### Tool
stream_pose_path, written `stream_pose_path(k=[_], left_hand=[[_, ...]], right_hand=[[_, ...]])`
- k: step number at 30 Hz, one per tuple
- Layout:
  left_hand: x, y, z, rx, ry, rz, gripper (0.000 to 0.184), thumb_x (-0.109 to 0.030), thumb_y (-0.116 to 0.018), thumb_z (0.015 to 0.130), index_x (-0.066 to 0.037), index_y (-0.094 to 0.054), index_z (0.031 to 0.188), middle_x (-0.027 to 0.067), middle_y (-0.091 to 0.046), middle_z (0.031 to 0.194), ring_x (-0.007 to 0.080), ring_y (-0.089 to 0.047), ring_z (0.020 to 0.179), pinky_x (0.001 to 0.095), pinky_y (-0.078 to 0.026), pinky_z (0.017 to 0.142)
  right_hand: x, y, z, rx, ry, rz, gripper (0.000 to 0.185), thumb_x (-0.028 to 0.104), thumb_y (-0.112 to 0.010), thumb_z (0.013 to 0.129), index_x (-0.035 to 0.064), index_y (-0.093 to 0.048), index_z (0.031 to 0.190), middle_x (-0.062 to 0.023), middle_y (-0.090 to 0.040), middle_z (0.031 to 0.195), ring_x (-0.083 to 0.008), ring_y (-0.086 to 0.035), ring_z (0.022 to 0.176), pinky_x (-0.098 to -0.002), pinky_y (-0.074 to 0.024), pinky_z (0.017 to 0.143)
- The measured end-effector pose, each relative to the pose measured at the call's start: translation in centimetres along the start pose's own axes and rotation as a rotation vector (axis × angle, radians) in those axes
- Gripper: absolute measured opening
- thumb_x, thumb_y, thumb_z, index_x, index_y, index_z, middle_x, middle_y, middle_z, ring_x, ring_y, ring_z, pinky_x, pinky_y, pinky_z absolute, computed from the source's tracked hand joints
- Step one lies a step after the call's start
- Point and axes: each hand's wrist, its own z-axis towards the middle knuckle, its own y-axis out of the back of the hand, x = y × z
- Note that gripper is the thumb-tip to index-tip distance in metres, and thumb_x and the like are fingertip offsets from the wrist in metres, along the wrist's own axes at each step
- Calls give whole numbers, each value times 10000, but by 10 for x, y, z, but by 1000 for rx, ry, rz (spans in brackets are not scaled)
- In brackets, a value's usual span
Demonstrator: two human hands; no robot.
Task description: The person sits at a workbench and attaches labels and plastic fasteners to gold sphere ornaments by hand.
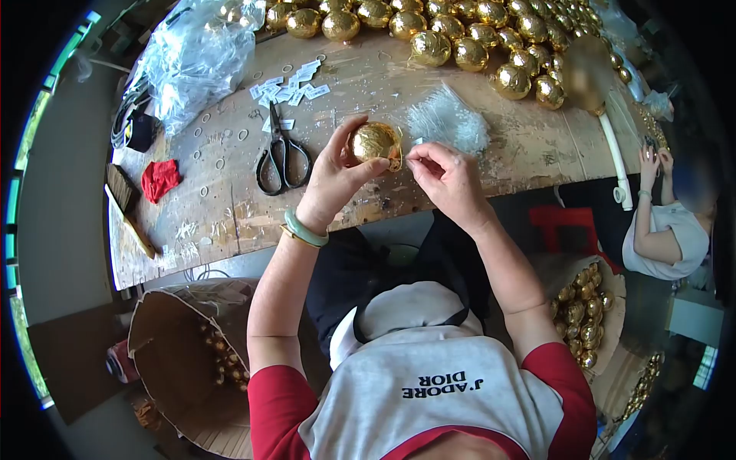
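Near the gold ball lie scissors, labels, clear strands.

Passable low over the desk between the clear plastic bundle and the white pipe, and above flat rings between red cloth and black scissors. Blocked just left of the left hand by those scissors, at the far side by gold balls and heaped plastic.

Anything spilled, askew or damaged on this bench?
Mostly untidiness: small flat white tags lie in a loose, overlapping scatter beyond the black metal scissors, and thin beige rings are strewn to the left. The brown wooden tabletop looks scuffed. The shiny gold ball in the left hand shows no clear damage.
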Motion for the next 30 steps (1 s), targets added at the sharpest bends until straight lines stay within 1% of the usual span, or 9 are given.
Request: stream_pose_path(k=[3, 7, 13, 16, 18, 19, 22, 26, 30], left_hand=[[9, 1, -1, 15, -76, 38, 646, 2, -709, 776, 6, -388, 1337, 93, -519, 1214, 164, -563, 1058, 279, -507, 875], [18, 4, -2, 8, -108, 169, 676, -54, -745, 753, -2, -402, 1334, 116, -526, 1209, 166, -567, 1058, 276, -504, 866], [11, 1, -11, -122, -249, 537, 718, -138, -793, 701, -60, -445, 1324, 182, -538, 1174, 260, -579, 1037, 323, -503, 862], [-4, -8, -18, -300, -561, 944, 631, -84, -778, 670, -116, -529, 1249, 168, -543, 1127, 331, -533, 1010, 383, -462, 863], [-9, -9, -22, -309, -639, 949, 555, -55, -761, 671, -107, -567, 1188, 153, -547, 1106, 325, -534, 989, 386, -454, 850], [-12, -11, -24, -314, -720, 948, 482, -25, -743, 672, -98, -604, 1127, 137, -551, 1084, 319, -534, 968, 388, -445, 838], [-14, -20, -33, -229, -607, 753, 260, 54, -675, 710, -28, -655, 956, 119, -592, 903, 278, -577, 843, 337, -469, 736], [-6, -26, -33, -234, -531, 337, 135, 116, -616, 783, 25, -644, 879, 65, -555, 857, 142, -531, 797, 244, -450, 706], [1, -22, -30, -210, -428, 53, 73, 54, -592, 840, 27, -643, 883, 45, -557, 877, 118, -520, 801, 213, -420, 712]], right_hand=[[5, -2, -4, 52, -43, 55, 61, 2, -635, 833, 11, -626, 892, -23, -633, 790, -50, -555, 673, -220, -460, 588], [-1, -10, -10, 103, -200, 401, 44, 16, -622, 860, 18, -629, 903, 41, -599, 800, -22, -521, 723, -183, -436, 648], [5, -14, -6, 131, -286, 573, 43, 45, -625, 872, 36, -639, 912, 55, -592, 803, -9, -502, 717, -169, -423, 649], [9, -14, -2, 146, -326, 659, 57, 57, -624, 874, 45, -645, 925, 56, -594, 800, -11, -495, 697, -170, -421, 629], [13, -15, -2, 155, -350, 719, 75, 62, -617, 878, 53, -649, 945, 54, -600, 800, -12, -492, 683, -173, -417, 614], [16, -17, 0, 143, -342, 734, 84, 63, -613, 880, 56, -650, 955, 51, -603, 799, -11, -491, 677, -173, -414, 607], [12, -22, 0, 163, -342, 766, 132, 12, -598, 871, 36, -643, 993, -7, -650, 892, -61, -595, 834, -219, -506, 718], [20, -20, 4, 196, -147, 544, 142, 22, -628, 854, 23, -645, 996, -12, -669, 881, -51, -599, 813, -221, -497, 694], [34, -12, 4, 41, -158, 563, 125, 81, -702, 817, 19, -632, 899, -11, -657, 741, -54, -590, 714, -233, -490, 651]])
